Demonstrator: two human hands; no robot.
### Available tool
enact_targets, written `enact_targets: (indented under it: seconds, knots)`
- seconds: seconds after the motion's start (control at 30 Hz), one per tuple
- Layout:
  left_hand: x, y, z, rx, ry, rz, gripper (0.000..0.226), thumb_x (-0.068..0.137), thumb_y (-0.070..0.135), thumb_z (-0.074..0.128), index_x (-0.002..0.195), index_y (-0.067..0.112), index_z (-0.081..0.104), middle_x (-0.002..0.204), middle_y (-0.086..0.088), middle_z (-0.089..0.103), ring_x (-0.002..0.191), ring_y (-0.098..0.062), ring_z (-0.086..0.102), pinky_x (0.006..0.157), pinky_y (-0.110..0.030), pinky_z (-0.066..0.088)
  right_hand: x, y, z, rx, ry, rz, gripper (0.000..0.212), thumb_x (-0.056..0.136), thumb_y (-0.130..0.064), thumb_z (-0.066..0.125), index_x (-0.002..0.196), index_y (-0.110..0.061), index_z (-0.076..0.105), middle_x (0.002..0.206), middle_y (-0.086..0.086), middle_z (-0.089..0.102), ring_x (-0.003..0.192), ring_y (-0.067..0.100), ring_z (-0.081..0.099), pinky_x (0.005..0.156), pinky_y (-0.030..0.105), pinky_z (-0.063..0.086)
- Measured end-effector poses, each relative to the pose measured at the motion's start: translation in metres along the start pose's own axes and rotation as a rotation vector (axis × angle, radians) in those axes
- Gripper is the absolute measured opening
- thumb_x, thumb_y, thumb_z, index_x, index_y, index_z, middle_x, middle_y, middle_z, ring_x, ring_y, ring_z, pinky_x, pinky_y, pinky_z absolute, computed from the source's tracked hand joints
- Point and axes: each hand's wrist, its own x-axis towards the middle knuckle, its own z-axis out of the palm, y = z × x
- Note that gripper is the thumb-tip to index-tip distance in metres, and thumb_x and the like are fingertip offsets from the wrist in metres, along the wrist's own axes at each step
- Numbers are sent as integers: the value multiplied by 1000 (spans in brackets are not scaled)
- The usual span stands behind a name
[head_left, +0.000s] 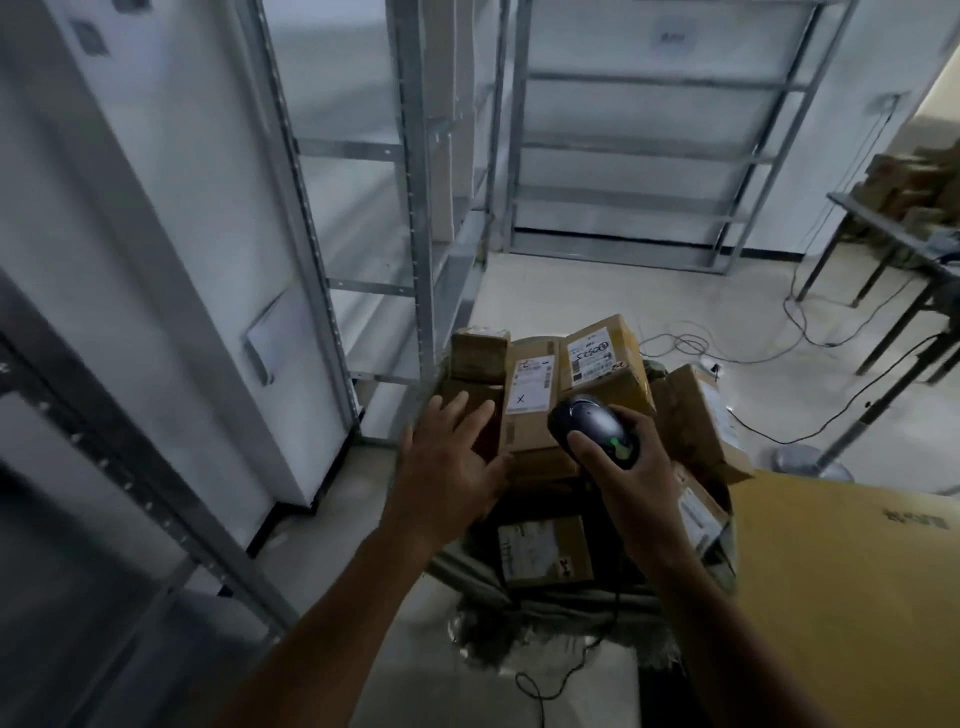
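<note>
Brown cardboard parcel (529, 397) with an X-marked white label sits atop the heap (545, 551), probably light and stiff; grip its side edges; left hand (447, 457) spread wide beside it, right hand (631, 467) grips the black scanner (592, 423)

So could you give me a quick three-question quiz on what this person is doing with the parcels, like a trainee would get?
1. True or false: the left hand grips a parcel.
2. What does the right hand hold? A) a tape roll B) a handheld scanner C) a knife
3. Which handwritten mark stands on the white label of the box just beyond the left fingertips?
Key: 1 false, its fingers are spread straight; 2 B; 3 an X.
</note>
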Motion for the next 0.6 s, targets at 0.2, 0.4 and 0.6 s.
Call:
enact_targets:
  seconds: [0.2, 0.4, 0.6]
  knots:
    - [-102, -43, -38, -15, 119, -75, 82, 89, 77, 25, 160, 37, 29, 171, 3, 20, 160, -19, 2, 123, -44, -4, -71, -23, 48, 4, -149, -15, 46, 87, -33, 79, 125, -37, 53, 118, -16, 61, 104, -3, 65, 82, 22, 58]
    - [-190, -84, -67, 5, 260, -273, 71, 96, 66, 51, 157, 33, 39, 167, 2, 31, 158, -28, 14, 125, -54, 11, -123, -35, 118, -1, -394, -6, 56, 84, -39, 81, 132, -35, 53, 128, -9, 59, 115, 10, 63, 92, 35, 60]
    - [-288, -138, -83, 97, 341, -613, 75, 88, 69, 43, 151, 31, 50, 159, 0, 46, 150, -35, 33, 120, -61, 25, -164, -28, 215, -5, -677, 4, 52, 80, -42, 85, 122, -40, 56, 112, -9, 67, 93, 19, 73, 78, 31, 61]
